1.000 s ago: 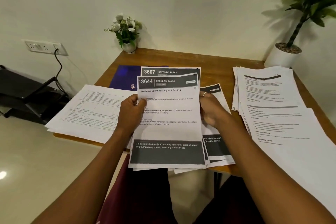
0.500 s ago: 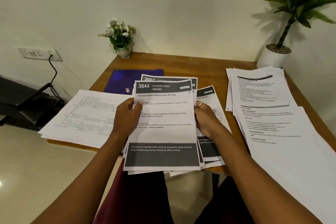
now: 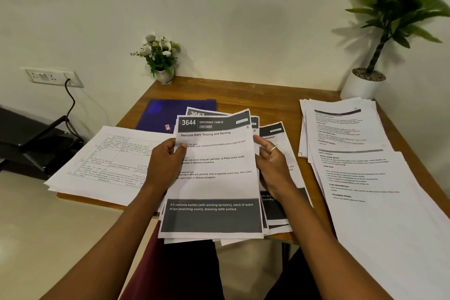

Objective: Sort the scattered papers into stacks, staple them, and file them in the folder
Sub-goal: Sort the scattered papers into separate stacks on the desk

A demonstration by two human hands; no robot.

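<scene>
Papers first: a bundle (image 3: 214, 178) of printed sheets sits between both hands at the near edge of the counter (image 3: 255, 97). The top page is headed 3644, Dressing Table, Perfume Scent Testing and Sorting. The left grip (image 3: 165, 163) has the left margin, thumb curled over the face of the page, clamped on the bundle. The right grip (image 3: 272, 165) takes the right margin, a ring (image 3: 273, 149) showing on one finger, and it too holds the bundle.

The bundle's lower end hangs past the counter's near edge, over the person's lap. Peeking out behind its top is a sheet numbered 3667 (image 3: 197, 113). More dark-banded sheets (image 3: 275, 131) fan out under the right grip.

Just beyond lies the blue folder (image 3: 165, 114), flat on the counter, the 3667 sheet overlapping its near edge. To the left, a stack of table-printed pages (image 3: 104, 165) overhangs the counter's side. To the right, well apart from the bundle, is a far white stack (image 3: 341, 134), with a nearer white stack (image 3: 389, 202) overlapping it.

At the back there is a small pot of white flowers (image 3: 160, 56) by the wall and a green plant in a white pot (image 3: 365, 80) in the right corner. A wall socket (image 3: 51, 77) with a black cable sits far left.
</scene>
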